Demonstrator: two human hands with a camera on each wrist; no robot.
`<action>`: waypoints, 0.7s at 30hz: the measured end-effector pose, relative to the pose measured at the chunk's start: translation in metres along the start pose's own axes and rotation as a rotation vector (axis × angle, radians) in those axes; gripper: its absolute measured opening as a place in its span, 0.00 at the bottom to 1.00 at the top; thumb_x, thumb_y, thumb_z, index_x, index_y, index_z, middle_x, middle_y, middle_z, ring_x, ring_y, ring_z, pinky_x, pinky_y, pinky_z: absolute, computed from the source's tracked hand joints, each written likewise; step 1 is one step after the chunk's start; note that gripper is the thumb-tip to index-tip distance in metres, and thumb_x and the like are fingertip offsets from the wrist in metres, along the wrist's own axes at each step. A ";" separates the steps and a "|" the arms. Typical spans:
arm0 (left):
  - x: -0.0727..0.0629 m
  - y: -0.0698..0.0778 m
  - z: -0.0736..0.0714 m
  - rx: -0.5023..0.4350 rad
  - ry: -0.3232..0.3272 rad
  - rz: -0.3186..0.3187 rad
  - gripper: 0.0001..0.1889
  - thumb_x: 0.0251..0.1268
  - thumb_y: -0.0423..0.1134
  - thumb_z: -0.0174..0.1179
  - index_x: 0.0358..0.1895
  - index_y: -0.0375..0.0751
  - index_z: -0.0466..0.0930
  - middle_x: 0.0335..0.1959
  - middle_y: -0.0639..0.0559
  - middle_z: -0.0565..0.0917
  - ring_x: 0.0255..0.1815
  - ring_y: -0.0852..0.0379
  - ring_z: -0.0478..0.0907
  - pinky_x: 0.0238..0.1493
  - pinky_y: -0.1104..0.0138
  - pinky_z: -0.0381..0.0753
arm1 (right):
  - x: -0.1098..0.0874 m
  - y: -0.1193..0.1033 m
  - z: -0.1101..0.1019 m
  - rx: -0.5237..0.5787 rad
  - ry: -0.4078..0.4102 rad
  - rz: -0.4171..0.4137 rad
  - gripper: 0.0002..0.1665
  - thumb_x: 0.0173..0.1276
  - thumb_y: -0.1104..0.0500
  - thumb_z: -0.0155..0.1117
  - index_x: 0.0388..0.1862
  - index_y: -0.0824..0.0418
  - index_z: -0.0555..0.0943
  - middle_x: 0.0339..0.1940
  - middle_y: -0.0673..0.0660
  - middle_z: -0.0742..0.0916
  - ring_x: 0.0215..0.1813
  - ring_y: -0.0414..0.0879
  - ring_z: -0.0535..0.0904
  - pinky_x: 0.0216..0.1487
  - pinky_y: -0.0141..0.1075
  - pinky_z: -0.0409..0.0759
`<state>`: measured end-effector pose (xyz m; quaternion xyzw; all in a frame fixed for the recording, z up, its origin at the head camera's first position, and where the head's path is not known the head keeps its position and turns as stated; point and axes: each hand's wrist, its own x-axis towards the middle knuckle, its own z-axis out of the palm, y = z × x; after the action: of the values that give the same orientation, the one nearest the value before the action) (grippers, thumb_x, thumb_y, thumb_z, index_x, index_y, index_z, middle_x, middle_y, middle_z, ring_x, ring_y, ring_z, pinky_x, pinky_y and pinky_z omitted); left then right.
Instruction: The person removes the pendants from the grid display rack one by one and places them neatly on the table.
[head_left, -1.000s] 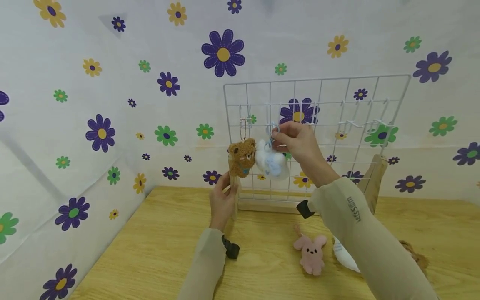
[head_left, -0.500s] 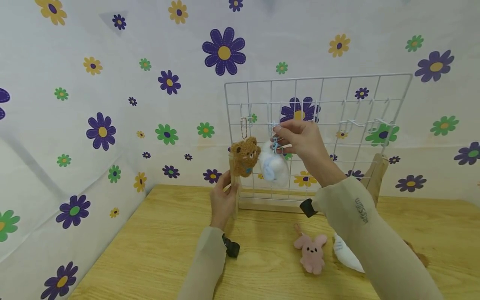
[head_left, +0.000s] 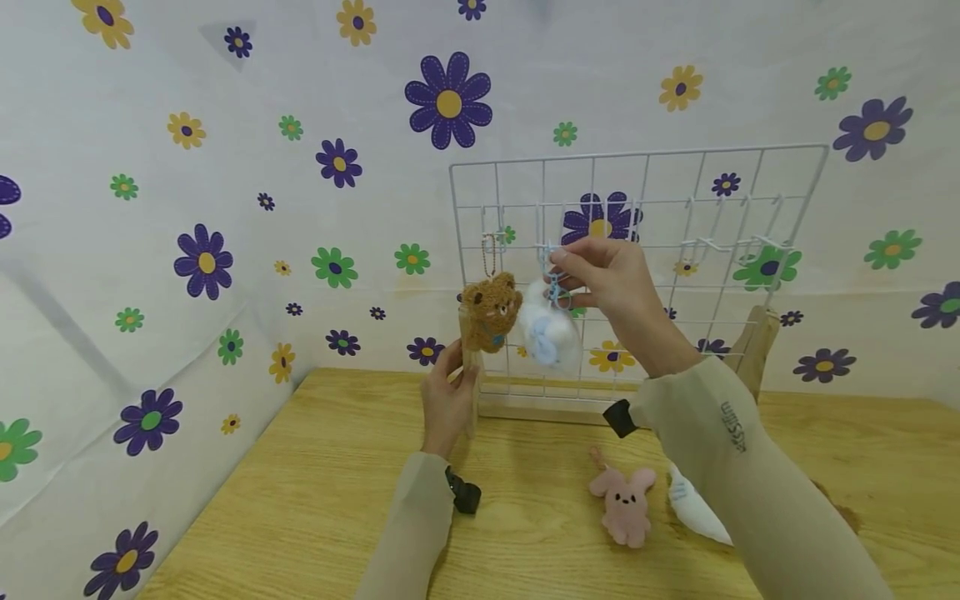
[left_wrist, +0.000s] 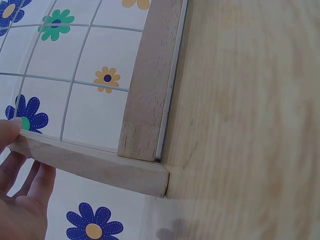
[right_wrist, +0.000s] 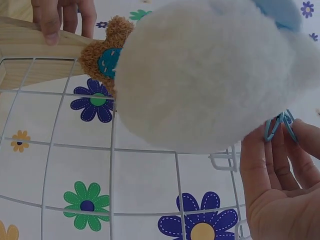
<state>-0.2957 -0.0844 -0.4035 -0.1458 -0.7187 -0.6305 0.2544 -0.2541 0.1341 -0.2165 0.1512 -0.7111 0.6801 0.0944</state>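
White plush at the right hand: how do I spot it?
Before the white wire grid, find the right hand. Its fingers hold a blue clasp above the white plush. Unlike the neighbouring brown bear, it's white; unlike the white item below, it's off the table.

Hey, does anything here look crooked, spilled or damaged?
I see nothing spilled or damaged. Slightly askew, though: the brown bear hangs from its chain with its face turned sideways, toward the white plush beside it, rather than straight out.

Rack (head_left: 555, 411) on table (head_left: 337, 483), before wall (head_left: 315, 83); bear (head_left: 491, 315) on rack, left of plush (head_left: 550, 335); rabbit (head_left: 627, 508) on table, before rack
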 end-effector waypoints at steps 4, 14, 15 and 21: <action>0.001 -0.002 0.000 0.006 0.001 -0.001 0.22 0.70 0.23 0.60 0.66 0.33 0.75 0.55 0.35 0.82 0.57 0.42 0.81 0.57 0.57 0.83 | -0.002 -0.002 0.001 -0.014 -0.005 -0.020 0.14 0.76 0.61 0.63 0.48 0.73 0.81 0.33 0.51 0.88 0.33 0.43 0.85 0.38 0.35 0.88; 0.001 -0.002 0.000 0.010 0.000 -0.020 0.22 0.70 0.23 0.60 0.67 0.32 0.75 0.55 0.35 0.82 0.58 0.42 0.80 0.57 0.57 0.82 | -0.011 0.003 -0.002 -0.175 -0.076 0.006 0.16 0.77 0.60 0.62 0.50 0.75 0.82 0.35 0.54 0.89 0.36 0.44 0.86 0.44 0.37 0.88; 0.001 -0.002 0.000 0.012 -0.001 -0.021 0.23 0.70 0.23 0.60 0.67 0.32 0.75 0.55 0.35 0.82 0.58 0.42 0.80 0.57 0.57 0.82 | -0.013 0.005 -0.003 -0.189 -0.079 0.012 0.17 0.77 0.60 0.62 0.51 0.75 0.82 0.37 0.56 0.89 0.37 0.44 0.86 0.45 0.38 0.88; 0.002 -0.003 0.000 0.012 -0.004 -0.010 0.22 0.70 0.22 0.60 0.66 0.32 0.75 0.54 0.35 0.82 0.58 0.41 0.80 0.57 0.57 0.83 | -0.019 0.017 -0.007 -0.205 -0.082 0.043 0.18 0.79 0.59 0.60 0.53 0.75 0.81 0.46 0.61 0.88 0.47 0.45 0.84 0.54 0.43 0.85</action>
<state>-0.2984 -0.0853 -0.4049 -0.1420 -0.7236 -0.6272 0.2508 -0.2431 0.1434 -0.2382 0.1532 -0.7832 0.5990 0.0658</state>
